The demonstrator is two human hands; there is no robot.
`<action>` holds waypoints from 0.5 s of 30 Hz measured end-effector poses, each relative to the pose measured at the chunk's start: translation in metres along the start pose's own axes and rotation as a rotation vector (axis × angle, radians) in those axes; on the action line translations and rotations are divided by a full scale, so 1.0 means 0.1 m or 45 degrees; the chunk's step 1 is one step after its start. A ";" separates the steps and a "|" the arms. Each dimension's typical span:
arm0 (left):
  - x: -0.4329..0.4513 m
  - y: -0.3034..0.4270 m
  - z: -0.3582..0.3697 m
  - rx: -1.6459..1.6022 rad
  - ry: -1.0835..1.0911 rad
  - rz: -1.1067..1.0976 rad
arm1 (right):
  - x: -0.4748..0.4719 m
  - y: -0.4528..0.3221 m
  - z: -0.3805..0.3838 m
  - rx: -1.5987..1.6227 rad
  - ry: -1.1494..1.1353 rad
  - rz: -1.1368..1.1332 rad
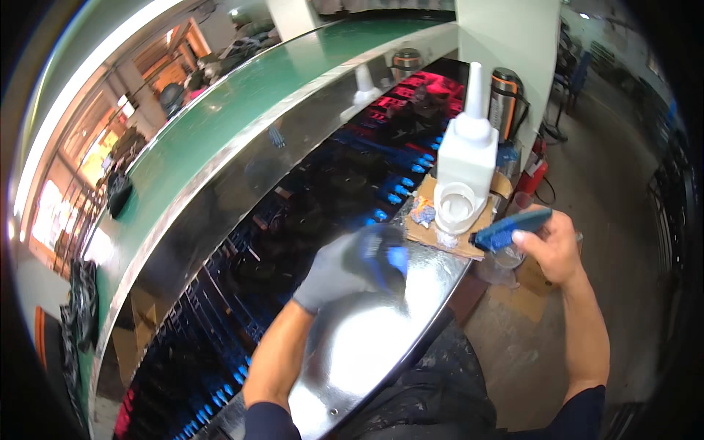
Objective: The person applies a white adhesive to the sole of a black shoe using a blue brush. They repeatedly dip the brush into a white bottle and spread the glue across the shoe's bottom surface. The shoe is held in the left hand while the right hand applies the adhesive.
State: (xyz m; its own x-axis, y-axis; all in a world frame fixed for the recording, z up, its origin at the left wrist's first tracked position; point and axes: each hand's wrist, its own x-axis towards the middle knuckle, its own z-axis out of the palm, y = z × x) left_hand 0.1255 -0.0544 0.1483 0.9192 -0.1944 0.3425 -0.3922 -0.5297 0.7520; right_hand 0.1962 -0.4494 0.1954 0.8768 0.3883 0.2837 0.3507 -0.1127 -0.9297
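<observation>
My left hand [341, 269] wears a grey glove and hangs over the shiny metal ledge [363, 341]. Motion blurs a dark shape with a bright blue patch at its fingers; whether this is a held thing or part of the glove, I cannot tell. Bare, my right hand [553, 247] grips a long dark blue tool [511, 228], perhaps a brush, its black tip pointing left. Just beyond that tip, a white plastic bottle [467, 151] with a tall nozzle stands on a piece of cardboard [421, 234]. A small white cup [456, 203] is at the bottle's front.
Left of the ledge runs a dark recess [297, 220] with blue and red lit parts. Behind it stretches a green conveyor belt [231, 110]. A crumpled coloured wad [423, 210] lies beside the cup. A thermos flask [503, 104] and a red fire extinguisher [533, 173] are farther back.
</observation>
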 end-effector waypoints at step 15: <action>-0.67 -0.19 0.12 -1.663 0.282 -0.274 | 0.91 0.81 0.39 -0.796 0.248 -0.083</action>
State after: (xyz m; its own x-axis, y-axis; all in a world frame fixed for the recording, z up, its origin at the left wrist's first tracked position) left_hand 0.0719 -0.0414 0.1037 0.9901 -0.0052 0.1401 -0.1016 0.6618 0.7427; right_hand 0.2916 -0.3871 0.1364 0.8700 0.2466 0.4268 0.4790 -0.6275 -0.6139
